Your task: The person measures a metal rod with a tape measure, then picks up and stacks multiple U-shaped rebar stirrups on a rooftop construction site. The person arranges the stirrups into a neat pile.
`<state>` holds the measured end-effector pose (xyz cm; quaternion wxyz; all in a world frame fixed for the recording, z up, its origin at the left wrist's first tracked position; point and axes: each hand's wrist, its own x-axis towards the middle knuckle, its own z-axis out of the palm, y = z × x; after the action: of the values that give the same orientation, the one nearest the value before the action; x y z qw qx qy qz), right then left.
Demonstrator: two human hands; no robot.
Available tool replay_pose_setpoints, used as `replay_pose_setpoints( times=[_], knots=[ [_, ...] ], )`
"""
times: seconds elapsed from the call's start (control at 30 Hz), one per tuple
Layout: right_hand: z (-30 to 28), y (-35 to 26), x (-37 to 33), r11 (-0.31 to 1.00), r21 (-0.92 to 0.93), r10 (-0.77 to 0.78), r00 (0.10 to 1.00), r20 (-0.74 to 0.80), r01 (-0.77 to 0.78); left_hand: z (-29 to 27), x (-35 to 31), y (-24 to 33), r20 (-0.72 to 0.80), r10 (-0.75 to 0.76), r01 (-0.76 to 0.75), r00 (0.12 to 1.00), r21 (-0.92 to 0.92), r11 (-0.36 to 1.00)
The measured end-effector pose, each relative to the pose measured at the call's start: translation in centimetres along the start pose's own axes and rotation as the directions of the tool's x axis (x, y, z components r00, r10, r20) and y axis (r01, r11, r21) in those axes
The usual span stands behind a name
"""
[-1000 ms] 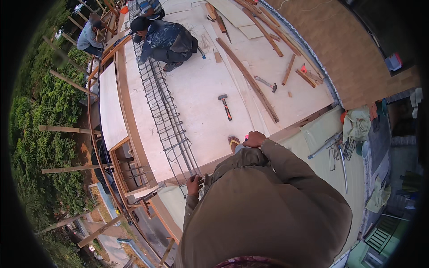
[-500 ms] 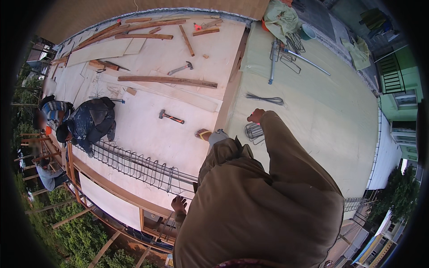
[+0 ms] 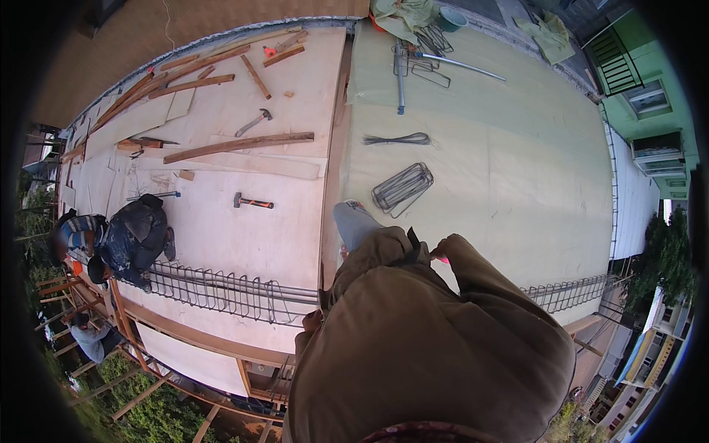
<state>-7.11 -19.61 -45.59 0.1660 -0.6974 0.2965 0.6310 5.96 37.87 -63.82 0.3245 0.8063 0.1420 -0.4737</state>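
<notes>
My right hand is held close in front of my body, fingers curled. A small bright pink spot shows at its underside, too small to name. My left hand hangs low beside my body near the end of a rebar cage; sleeve and shadow hide most of its fingers. Beyond my foot, a stack of bent steel stirrups lies on the pale green sheeting. Past it rests a bundle of tie wire. A hammer with an orange and black handle lies on the plywood at left.
Two co-workers crouch at the cage's far left end, and another person is below the deck edge. Timber pieces and a claw hammer lie on the plywood. Another rebar cage runs off right. Metal pipes lie farther back.
My right hand has drawn back from over the stirrups toward my body, leaving them in full view. My left hand is now closer to my body. The view has turned to the right.
</notes>
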Motion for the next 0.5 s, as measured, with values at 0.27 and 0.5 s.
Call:
replay_pose_setpoints(
  times=[0.27, 0.5],
  knots=[
    [-2.6, 5.7, 6.5, 0.529, 0.846, -0.039, 0.993, 0.11, -0.072, -0.5, -1.1, 7.8, -0.103, 0.028, -0.013, 0.994, 0.14, 0.99],
    [-10.9, 5.8, 4.6, -0.226, 0.966, -0.469, 0.855, -0.223, 0.128, -3.4, -6.2, 29.4, -0.071, -0.008, -0.015, 0.997, -0.326, 0.945]
  ],
)
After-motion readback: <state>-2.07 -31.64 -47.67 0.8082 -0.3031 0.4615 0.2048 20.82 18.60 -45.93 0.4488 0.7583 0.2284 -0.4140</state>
